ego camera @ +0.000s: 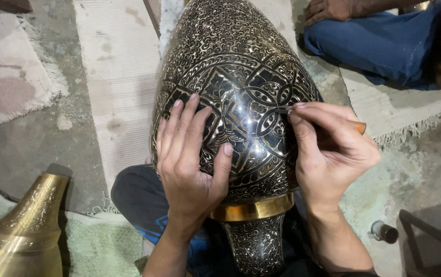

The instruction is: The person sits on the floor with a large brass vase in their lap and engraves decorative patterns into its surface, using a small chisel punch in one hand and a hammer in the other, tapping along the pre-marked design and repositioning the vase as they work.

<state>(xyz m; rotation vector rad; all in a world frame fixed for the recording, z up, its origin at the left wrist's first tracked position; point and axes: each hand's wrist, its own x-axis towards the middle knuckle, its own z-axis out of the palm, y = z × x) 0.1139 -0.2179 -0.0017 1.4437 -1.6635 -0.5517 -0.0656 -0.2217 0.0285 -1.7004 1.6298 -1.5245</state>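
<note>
A large black metal vase (241, 56) covered in fine engraved floral and geometric patterns lies across my lap, with a plain brass band (254, 209) near its neck. My left hand (192, 154) rests flat on the vase's left side, fingers spread. My right hand (328, 149) pinches a small engraving tool (356, 126) with a wooden handle, its tip touching the patterned surface at the vase's right.
A plain brass vase (23, 231) stands at the lower left on a green mat. Another person's hand and blue-trousered leg (379, 43) sit at the upper right. A small dark cylinder (384, 232) lies on the concrete floor. Fringed rugs (10, 66) lie around.
</note>
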